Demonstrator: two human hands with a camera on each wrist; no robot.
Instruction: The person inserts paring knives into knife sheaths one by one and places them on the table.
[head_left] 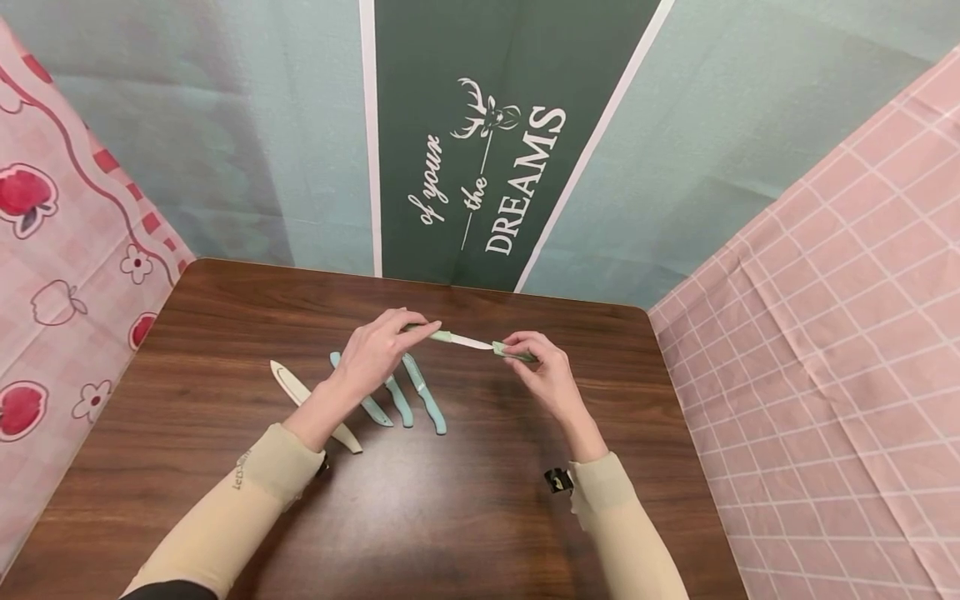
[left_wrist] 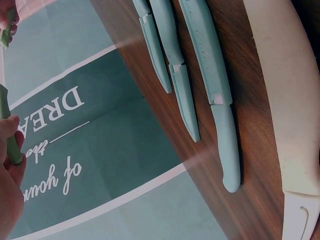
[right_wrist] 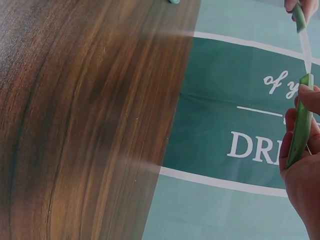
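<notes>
My left hand grips the green handle of a small knife, whose white blade points right. Between the thumb and fingers of my right hand is a green sheath. In the right wrist view the blade's tip meets the sheath's mouth; how far it reaches inside cannot be seen. Both are held above the table's far part. Beneath and beside my left forearm lie several sheathed blue knives and a larger cream knife in its sheath, partly hidden by the arm in the head view.
The brown wooden table ends at a green and teal printed cloth behind. Pink patterned cloth hangs at the left, and a pink checked cloth at the right. A black wrist camera sits at my right wrist.
</notes>
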